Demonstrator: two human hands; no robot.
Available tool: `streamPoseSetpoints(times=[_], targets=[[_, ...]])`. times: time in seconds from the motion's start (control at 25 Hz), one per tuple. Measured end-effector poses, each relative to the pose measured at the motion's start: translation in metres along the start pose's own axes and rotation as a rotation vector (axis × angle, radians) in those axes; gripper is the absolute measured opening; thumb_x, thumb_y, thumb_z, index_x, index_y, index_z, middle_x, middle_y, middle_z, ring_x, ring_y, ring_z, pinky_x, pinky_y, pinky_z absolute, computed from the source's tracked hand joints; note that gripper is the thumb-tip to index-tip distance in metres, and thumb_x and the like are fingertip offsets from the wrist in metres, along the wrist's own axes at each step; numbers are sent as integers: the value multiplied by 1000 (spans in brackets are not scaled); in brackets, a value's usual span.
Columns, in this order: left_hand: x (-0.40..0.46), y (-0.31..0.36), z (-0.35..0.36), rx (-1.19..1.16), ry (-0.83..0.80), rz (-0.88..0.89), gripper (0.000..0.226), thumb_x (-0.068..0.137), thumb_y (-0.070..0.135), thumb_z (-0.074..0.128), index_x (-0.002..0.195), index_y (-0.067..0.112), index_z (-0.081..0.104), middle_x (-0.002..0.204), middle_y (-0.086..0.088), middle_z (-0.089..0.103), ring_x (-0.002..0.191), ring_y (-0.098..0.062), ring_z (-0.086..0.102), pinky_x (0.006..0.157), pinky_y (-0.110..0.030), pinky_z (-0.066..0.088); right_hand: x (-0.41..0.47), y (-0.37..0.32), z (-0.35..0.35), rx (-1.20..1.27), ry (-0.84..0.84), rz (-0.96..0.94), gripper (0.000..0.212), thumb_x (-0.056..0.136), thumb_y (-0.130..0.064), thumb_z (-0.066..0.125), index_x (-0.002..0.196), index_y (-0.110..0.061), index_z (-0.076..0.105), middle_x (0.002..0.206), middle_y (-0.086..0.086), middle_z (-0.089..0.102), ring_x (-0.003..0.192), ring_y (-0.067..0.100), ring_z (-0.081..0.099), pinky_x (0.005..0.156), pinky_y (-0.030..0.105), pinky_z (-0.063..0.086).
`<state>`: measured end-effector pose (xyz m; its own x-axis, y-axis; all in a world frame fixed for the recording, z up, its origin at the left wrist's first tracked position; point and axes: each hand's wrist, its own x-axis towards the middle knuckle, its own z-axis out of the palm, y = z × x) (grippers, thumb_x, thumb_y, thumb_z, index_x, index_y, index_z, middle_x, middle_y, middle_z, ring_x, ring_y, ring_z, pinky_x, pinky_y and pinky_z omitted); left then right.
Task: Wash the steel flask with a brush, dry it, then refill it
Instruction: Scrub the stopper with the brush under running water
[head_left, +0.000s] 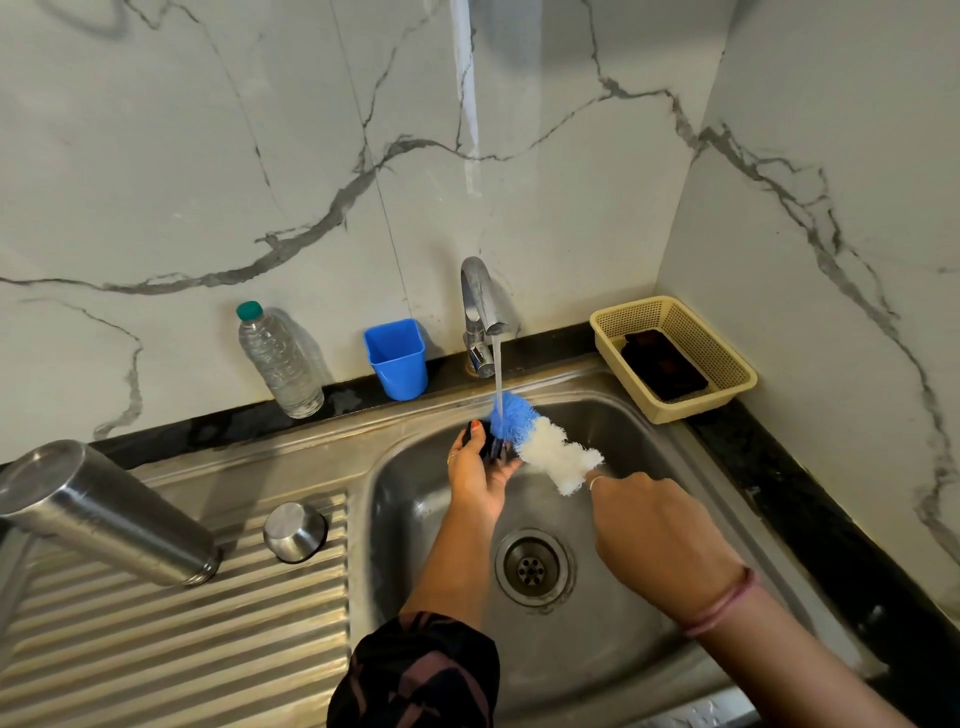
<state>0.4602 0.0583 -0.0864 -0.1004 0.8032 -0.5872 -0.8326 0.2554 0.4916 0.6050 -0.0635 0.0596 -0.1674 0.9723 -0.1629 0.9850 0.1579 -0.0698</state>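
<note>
Nearest you, the steel flask (111, 512) lies tilted, mouth down, on the ribbed drainboard (182, 623), well apart from both hands; its steel cap (294, 531) stands just beside it. So the flask looks washed or draining, my guess only. In the sink (597, 649), your right hand (660, 540) grips the brush (540, 441) handle, while your left hand (480, 467) curls round a small dark object under the brush head. Tap (483, 312) water runs onto the blue bristles. Likely you're rinsing the brush. Drying and refilling not yet done. Further back: plastic water bottle (278, 358), blue cup (396, 358), mesh basket (675, 358).
</note>
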Motion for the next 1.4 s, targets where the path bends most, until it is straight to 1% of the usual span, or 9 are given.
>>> streamPoseSetpoints(times=[0.24, 0.36, 0.48, 0.6, 0.76, 0.84, 1.04, 1.16, 1.4], targets=[[-2, 2, 1, -162, 63, -30, 35, 100, 11, 51, 132, -2, 46, 112, -25, 58, 97, -36, 61, 104, -49, 46, 21, 1, 4, 79, -62, 18, 33, 94, -8, 37, 122, -11, 55, 77, -3, 50, 74, 16, 59, 58, 21, 45], [-7, 2, 0, -155, 88, -26, 31, 100, 15, 53, 129, 3, 52, 119, -20, 61, 91, -29, 64, 90, -41, 55, 3, 5, 0, 56, 7, -29, 39, 94, -8, 35, 130, -15, 49, 81, -2, 52, 77, 18, 59, 52, 20, 32], [-7, -2, 3, -149, 52, -53, 27, 96, 19, 61, 116, 2, 58, 115, -20, 64, 97, -29, 66, 93, -42, 54, 5, 1, 3, 50, 1, -7, 38, 95, -8, 36, 131, -12, 48, 85, 0, 55, 77, 19, 57, 54, 21, 36], [-8, -5, 4, -157, 55, -73, 32, 95, 18, 62, 121, 0, 55, 108, -21, 62, 108, -35, 62, 103, -48, 47, 25, 2, 12, 78, -57, 16, 33, 96, -9, 35, 124, -9, 53, 81, 1, 51, 70, 17, 52, 52, 20, 37], [-12, -2, 1, -123, 85, -65, 29, 97, 22, 59, 119, 5, 53, 101, -17, 62, 89, -30, 64, 84, -40, 56, 14, 10, 13, 57, -48, -3, 34, 95, -9, 35, 123, -14, 53, 68, -7, 40, 67, 13, 50, 53, 19, 36], [-11, 0, 0, -97, 105, -63, 34, 94, 27, 63, 120, 6, 55, 104, -14, 63, 90, -26, 64, 76, -34, 57, 6, 14, 13, 47, -32, 1, 38, 94, -8, 34, 127, -15, 51, 65, -7, 37, 64, 14, 48, 54, 21, 37], [-9, -6, 5, -77, 99, -73, 36, 87, 20, 72, 117, 4, 59, 109, -15, 63, 106, -25, 62, 94, -34, 54, 20, 9, 25, 173, -62, 56, 41, 93, -6, 33, 131, -14, 49, 69, -5, 41, 67, 14, 50, 51, 20, 35], [-3, -6, 2, -83, 118, -46, 34, 88, 19, 72, 116, 5, 60, 112, -15, 65, 107, -25, 63, 97, -35, 53, 10, 5, 33, 207, -57, 41, 42, 94, -7, 33, 134, -13, 46, 67, -6, 37, 72, 18, 54, 52, 22, 35], [2, -8, -3, -53, 114, -60, 33, 91, 20, 68, 119, 5, 59, 111, -14, 65, 105, -24, 63, 100, -37, 50, -4, 4, 42, 247, -79, 54, 49, 91, -4, 33, 139, -13, 40, 64, -6, 40, 59, 14, 47, 56, 27, 45]])
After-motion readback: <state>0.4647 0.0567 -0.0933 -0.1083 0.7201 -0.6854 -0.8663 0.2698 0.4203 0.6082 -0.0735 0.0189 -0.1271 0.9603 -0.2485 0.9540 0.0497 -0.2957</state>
